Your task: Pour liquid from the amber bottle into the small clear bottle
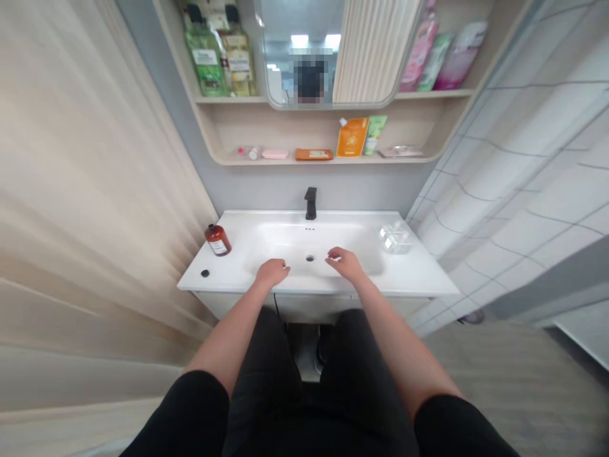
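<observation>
My left hand is over the front left part of the white sink basin, fingers loosely curled, with a small gap at the thumb; nothing can be made out in it. Across from it, my right hand hangs over the right side of the basin, thumb and fingers apart, holding nothing visible. Between the two hands lies the dark drain hole. Behind it stands a black faucet. An amber bottle without a cap is on the left counter, and a small black cap lies in front of it.
Clear plastic containers sit on the right counter. Above is a shelf unit with a mirror, mouthwash-like bottles, an orange pouch and a green tube. A curtain hangs at left; a tiled wall is at right.
</observation>
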`<state>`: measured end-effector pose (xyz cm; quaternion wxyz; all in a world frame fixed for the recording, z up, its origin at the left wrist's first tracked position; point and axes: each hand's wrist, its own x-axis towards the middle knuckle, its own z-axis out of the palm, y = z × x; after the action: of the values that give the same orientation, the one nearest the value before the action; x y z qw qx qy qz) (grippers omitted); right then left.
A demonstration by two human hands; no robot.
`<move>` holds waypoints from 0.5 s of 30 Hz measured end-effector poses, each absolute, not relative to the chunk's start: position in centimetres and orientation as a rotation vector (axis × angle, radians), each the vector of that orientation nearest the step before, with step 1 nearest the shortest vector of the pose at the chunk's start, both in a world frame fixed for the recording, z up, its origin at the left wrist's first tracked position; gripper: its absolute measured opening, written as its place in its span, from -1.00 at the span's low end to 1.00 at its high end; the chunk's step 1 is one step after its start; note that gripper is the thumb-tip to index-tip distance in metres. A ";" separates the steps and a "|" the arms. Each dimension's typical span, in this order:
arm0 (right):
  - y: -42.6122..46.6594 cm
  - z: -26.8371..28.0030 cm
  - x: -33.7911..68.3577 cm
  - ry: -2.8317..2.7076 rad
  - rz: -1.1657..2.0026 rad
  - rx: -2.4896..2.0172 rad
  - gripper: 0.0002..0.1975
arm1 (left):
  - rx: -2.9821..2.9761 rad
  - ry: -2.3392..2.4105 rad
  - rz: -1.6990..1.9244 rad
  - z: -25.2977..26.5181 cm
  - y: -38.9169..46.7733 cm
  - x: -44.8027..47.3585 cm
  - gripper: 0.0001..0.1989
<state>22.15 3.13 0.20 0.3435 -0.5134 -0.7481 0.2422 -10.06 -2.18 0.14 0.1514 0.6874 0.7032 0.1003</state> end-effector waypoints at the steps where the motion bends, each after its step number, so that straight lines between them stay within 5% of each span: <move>1: 3.1 -0.2 20.7 -1.972 0.679 -1.335 -0.80 | 1.975 2.017 0.304 0.2 -2.2 -10.0 -0.66; 10: 3.4 -1.9 18.2 -1.960 0.721 -1.561 -0.88 | 1.960 2.038 0.835 2.2 -5.1 -11.8 -0.65; 15: 3.6 -2.1 18.6 -1.887 0.747 -1.541 -0.91 | 1.619 2.547 1.182 4.4 -9.7 -20.7 -0.61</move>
<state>18.59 3.55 -2.09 0.2922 -0.5782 -0.7082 0.2804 -20.72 -9.65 4.44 -0.0498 0.4990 0.7848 0.3641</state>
